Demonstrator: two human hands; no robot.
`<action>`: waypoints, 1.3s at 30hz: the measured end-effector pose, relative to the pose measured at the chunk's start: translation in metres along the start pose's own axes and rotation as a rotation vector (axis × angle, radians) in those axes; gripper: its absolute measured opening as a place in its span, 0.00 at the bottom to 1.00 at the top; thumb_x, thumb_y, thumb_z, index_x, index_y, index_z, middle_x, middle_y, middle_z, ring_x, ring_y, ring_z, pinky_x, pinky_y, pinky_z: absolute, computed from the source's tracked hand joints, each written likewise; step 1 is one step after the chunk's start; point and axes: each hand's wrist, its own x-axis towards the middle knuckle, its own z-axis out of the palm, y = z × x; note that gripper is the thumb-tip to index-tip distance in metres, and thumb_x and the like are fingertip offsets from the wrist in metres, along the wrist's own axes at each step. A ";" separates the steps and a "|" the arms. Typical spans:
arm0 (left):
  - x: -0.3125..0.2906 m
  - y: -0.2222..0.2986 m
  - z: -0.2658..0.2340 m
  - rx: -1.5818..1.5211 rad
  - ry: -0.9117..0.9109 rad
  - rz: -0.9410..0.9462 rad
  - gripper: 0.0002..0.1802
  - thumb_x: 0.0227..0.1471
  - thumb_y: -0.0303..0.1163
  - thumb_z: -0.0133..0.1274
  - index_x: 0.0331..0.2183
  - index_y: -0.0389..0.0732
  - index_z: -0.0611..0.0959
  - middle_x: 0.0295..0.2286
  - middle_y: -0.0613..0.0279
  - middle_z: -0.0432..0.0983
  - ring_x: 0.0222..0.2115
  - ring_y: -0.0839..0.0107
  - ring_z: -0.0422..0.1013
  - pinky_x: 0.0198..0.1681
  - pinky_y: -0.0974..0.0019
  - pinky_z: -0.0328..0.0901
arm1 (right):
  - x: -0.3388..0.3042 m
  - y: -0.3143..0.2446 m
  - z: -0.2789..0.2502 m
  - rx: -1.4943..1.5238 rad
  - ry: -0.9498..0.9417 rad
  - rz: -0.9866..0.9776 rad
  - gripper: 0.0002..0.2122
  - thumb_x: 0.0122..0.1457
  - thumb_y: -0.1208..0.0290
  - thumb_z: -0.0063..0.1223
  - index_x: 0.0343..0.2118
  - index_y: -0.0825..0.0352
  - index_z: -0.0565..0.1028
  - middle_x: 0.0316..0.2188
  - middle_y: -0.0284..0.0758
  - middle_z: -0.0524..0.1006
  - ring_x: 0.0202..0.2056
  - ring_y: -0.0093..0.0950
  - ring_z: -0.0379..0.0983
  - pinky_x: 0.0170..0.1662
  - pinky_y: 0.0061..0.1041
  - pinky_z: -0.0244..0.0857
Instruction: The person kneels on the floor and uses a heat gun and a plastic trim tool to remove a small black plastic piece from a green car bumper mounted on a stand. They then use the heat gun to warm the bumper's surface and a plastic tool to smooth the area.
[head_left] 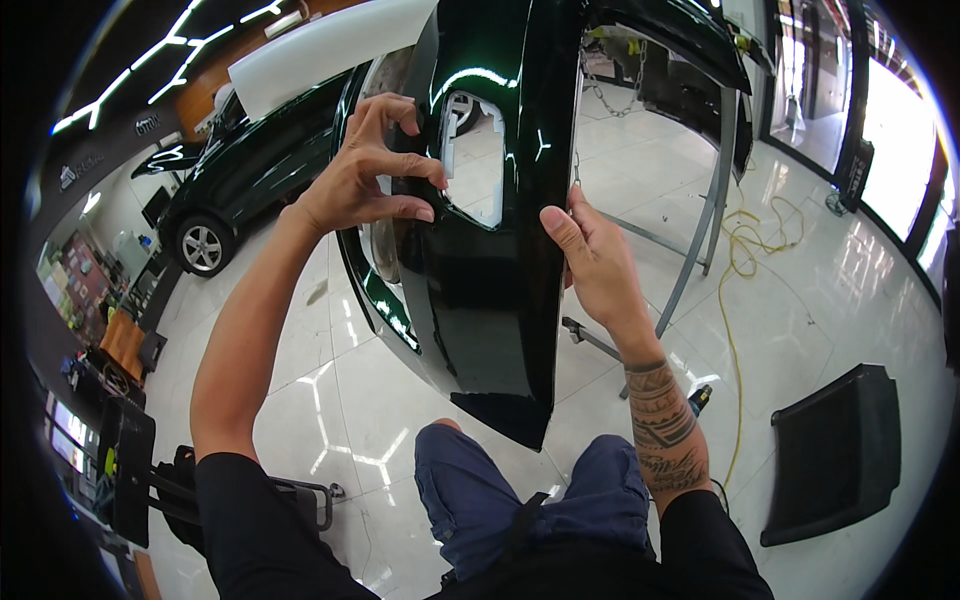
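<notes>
The person sits with a glossy dark green car bumper (490,260) hanging upright in front of their knees, its lower tip just above their blue shorts (530,495). It seems to hang from a metal stand (700,240) with a chain (605,95) behind it, which would keep it at working height. The left hand (365,180) is at the bumper's left edge, thumb and fingers pinched together on the rim just beside the light-edged cutout (475,160), as if working something thin along that edge. The right hand (590,255) lies flat against the right edge, fingers wrapped round behind it, likely steadying the panel so it does not swing. I cannot tell how firmly it grips. A dark green car (250,170) stands off to the left, a yellow cable (740,300) trails over the white tiled floor (340,380), and a black panel (835,455) lies to the right
</notes>
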 end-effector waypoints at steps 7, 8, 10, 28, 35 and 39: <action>-0.007 -0.007 -0.031 -0.480 0.828 -0.493 0.11 0.53 0.30 0.59 0.37 0.36 0.78 0.31 0.62 0.72 0.36 0.76 0.71 0.43 0.68 0.68 | -0.002 -0.012 0.001 -0.041 0.003 0.046 0.33 0.64 0.50 0.47 0.53 0.84 0.62 0.20 0.39 0.63 0.24 0.24 0.57 0.29 0.26 0.59; -0.013 0.000 -0.015 -0.449 0.804 -0.603 0.11 0.54 0.28 0.56 0.39 0.35 0.76 0.31 0.62 0.72 0.34 0.77 0.71 0.41 0.70 0.69 | -0.003 -0.012 -0.003 -0.051 0.007 0.046 0.33 0.64 0.50 0.47 0.53 0.84 0.62 0.20 0.39 0.63 0.24 0.24 0.58 0.29 0.26 0.59; -0.026 0.011 0.011 -0.429 0.668 -0.505 0.22 0.55 0.25 0.51 0.49 0.35 0.63 0.36 0.57 0.70 0.37 0.73 0.71 0.43 0.69 0.69 | -0.002 -0.012 0.003 -0.018 -0.017 0.039 0.34 0.64 0.49 0.46 0.54 0.84 0.62 0.20 0.40 0.63 0.24 0.25 0.58 0.29 0.26 0.59; 0.029 0.035 0.041 0.034 0.655 -0.550 0.59 0.39 0.37 0.59 0.65 0.59 0.39 0.56 0.33 0.57 0.46 0.47 0.72 0.45 0.54 0.72 | -0.003 -0.003 0.004 -0.046 0.014 -0.037 0.37 0.64 0.47 0.44 0.55 0.85 0.60 0.17 0.44 0.66 0.21 0.27 0.62 0.27 0.29 0.60; 0.056 0.027 0.024 -0.080 0.616 -0.621 0.61 0.38 0.36 0.61 0.65 0.55 0.40 0.53 0.32 0.62 0.42 0.47 0.72 0.44 0.50 0.68 | -0.004 -0.001 0.007 -0.049 0.039 -0.075 0.36 0.64 0.47 0.44 0.55 0.85 0.60 0.17 0.45 0.66 0.20 0.28 0.62 0.26 0.29 0.60; 0.051 0.020 0.009 -0.376 0.671 -0.757 0.59 0.45 0.39 0.63 0.65 0.52 0.38 0.53 0.31 0.62 0.38 0.49 0.74 0.43 0.52 0.70 | -0.003 -0.003 0.004 -0.079 0.038 -0.088 0.36 0.64 0.48 0.44 0.55 0.85 0.60 0.17 0.45 0.65 0.19 0.29 0.61 0.26 0.30 0.59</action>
